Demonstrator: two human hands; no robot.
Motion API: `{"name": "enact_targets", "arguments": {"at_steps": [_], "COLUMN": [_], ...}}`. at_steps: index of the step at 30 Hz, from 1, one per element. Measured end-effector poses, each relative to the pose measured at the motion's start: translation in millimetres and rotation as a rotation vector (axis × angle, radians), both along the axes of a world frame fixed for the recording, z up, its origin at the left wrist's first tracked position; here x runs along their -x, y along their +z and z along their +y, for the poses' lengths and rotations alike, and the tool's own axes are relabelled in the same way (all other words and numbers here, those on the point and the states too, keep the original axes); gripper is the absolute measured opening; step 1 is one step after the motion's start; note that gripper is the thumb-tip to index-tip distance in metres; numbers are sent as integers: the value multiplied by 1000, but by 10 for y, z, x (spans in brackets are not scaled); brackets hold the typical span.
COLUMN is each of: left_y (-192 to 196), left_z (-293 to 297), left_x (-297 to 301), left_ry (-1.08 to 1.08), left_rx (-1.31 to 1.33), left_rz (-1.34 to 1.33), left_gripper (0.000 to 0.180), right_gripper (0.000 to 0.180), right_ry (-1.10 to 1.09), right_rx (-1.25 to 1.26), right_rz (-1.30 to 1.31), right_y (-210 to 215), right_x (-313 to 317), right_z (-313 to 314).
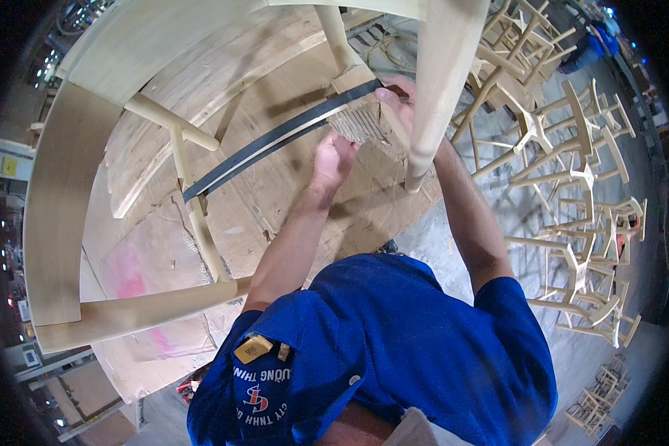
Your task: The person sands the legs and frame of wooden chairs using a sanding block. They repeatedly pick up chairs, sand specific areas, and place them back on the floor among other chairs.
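A large pale wooden chair frame (52, 215) lies on its side in front of me. A black strap (275, 139) is looped between two of its rails and runs from lower left to upper right. At the strap's right end my right hand (400, 100) is closed, thumb on the strap, partly hidden behind a thick wooden leg (446, 82). Just below the strap, my left hand (336, 159) has its fingers curled at the edge of a torn piece of corrugated cardboard (360, 123). The cardboard lies between both hands, against the rail.
Brown cardboard sheets (275, 201), one stained pink, cover the work surface under the frame. Several unfinished wooden chair frames (580, 178) stand piled on the grey floor to the right. A person in blue (602, 41) is at the far upper right.
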State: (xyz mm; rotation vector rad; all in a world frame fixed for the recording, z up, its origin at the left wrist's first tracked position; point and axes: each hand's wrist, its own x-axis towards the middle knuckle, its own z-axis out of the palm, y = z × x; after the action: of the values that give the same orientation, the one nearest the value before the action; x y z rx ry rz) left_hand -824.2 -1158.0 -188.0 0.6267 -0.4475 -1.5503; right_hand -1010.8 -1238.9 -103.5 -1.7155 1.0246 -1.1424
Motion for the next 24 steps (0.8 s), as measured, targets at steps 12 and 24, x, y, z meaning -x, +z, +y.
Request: {"name": "enact_targets", "arguments": {"at_steps": [12, 24], "left_y": [874, 673], "left_z": [279, 1446], "left_x": [71, -412], "left_ry": [-171, -62], "left_rx": [-298, -308], "left_rz": [-69, -620], "left_gripper": [33, 20], "right_gripper": [27, 33], "right_ry": [-199, -194], "right_rx": [107, -15], "right_rz": [-427, -250], "right_y": [204, -147], "right_x": [395, 297], "right_z": [1584, 2101]}}
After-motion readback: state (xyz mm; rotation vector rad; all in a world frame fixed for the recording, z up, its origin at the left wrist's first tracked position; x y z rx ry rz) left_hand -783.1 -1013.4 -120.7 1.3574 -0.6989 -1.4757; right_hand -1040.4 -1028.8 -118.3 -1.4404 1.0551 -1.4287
